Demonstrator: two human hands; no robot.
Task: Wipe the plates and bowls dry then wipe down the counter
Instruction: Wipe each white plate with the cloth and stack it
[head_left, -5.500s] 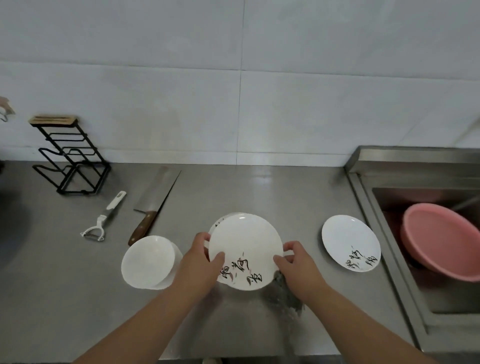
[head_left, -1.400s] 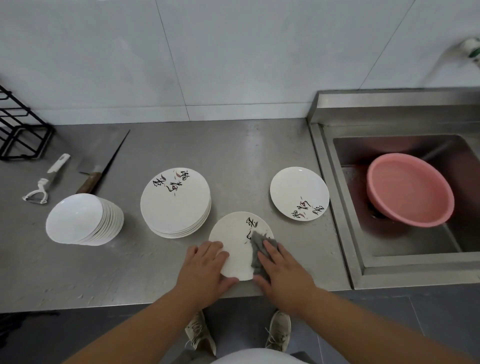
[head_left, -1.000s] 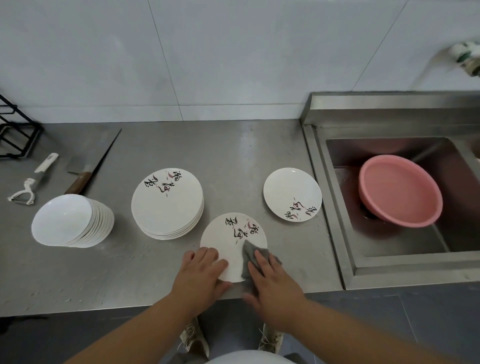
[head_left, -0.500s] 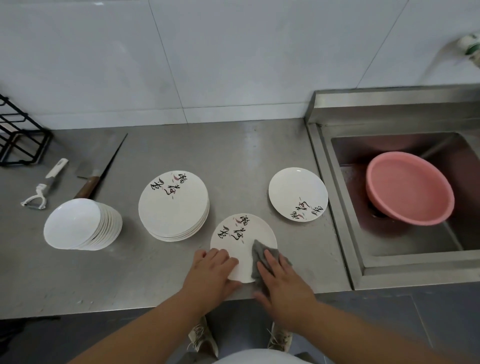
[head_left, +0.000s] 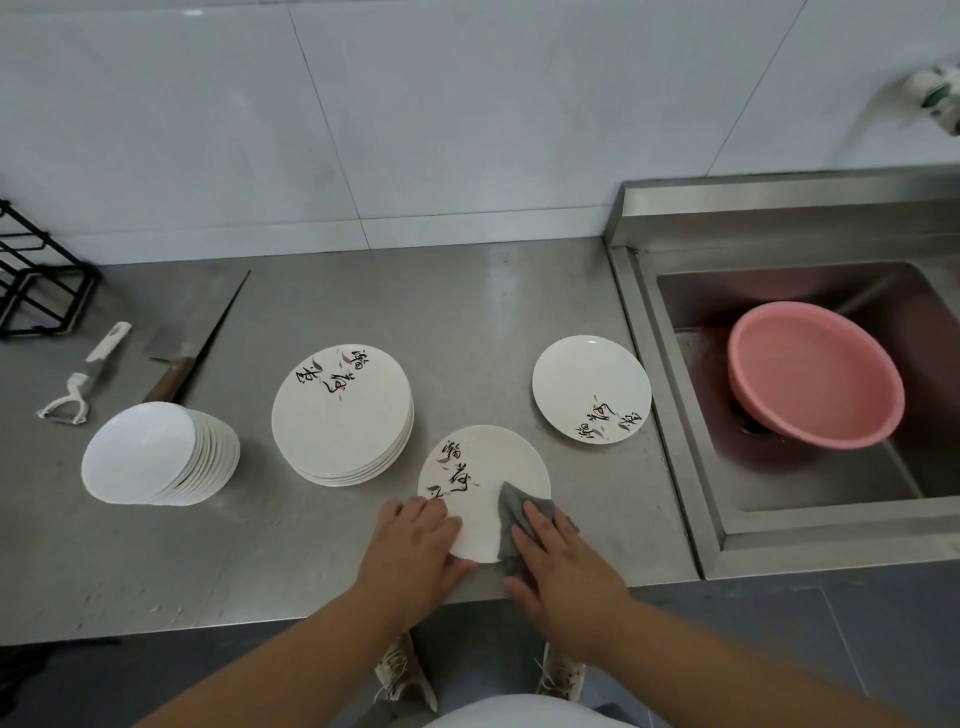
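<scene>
**Plate turning under the cloth**

The right hand (head_left: 563, 564) lies flat, fingers straight, pressing a crumpled grey cloth (head_left: 519, 512) onto the near right part of a white round plate with black brush characters (head_left: 480, 480). The left hand (head_left: 415, 540) is also spread flat on the plate's near left rim, steadying it; neither hand grips anything. Over the last second and a half the characters have swung from the plate's right side, across its top, to its left, so the plate is being rotated anticlockwise beneath the cloth. I judge this plate's face to be nearly wiped all round, with most of the task left.

The plate sits at the lower centre of the frame on the grey steel bench (head_left: 493, 301), close to its front edge. Up and left of it stands a stack of matching plates (head_left: 340, 415), and further left a leaning stack of plain white bowls (head_left: 156, 457). A single matching plate (head_left: 592, 395) lies to the right, beside the steel sink (head_left: 680, 467), which holds a pink plastic basin (head_left: 815, 374). At the left edge are a wooden-handled cleaver (head_left: 171, 376), a white peeler (head_left: 83, 379) and a black wire rack (head_left: 36, 286). White wall tiles (head_left: 467, 130) fill the top.
</scene>
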